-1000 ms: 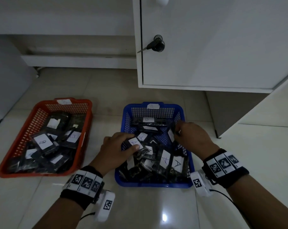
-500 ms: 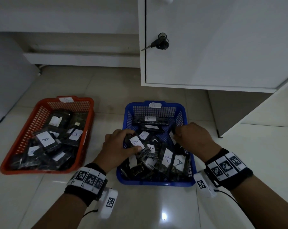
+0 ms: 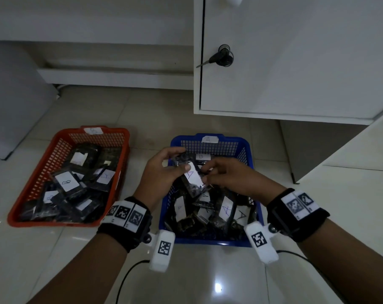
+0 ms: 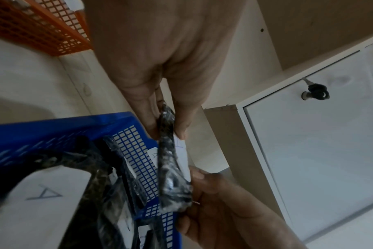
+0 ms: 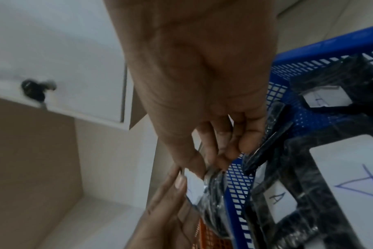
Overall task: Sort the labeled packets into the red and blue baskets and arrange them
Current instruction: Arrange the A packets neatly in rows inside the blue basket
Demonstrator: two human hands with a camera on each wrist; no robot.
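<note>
**Both hands on one "A" packet above the blue basket**

Pinched at its far end between the thumb and fingers of the left hand [image 3: 162, 172], the black packet labelled "A" [image 3: 191, 177] was also held at its near end by the curled fingertips of the right hand [image 3: 228, 178]. It hung just above the blue basket [image 3: 210, 140], whose own tag read "A", so it seemed to belong directly below the grip. Its long axis ran from far-left to near-right, across the packets standing on edge in the basket's near half; turning it to line up with them looked like the coming job. Either hand was equally near.

The red basket [image 3: 41, 172], holding packets marked "B", sat well to the left on the glossy pale tiled floor [image 3: 208, 270]. A white cabinet door [image 3: 296, 62] with a key in its lock [image 3: 223, 58] stood behind.
</note>
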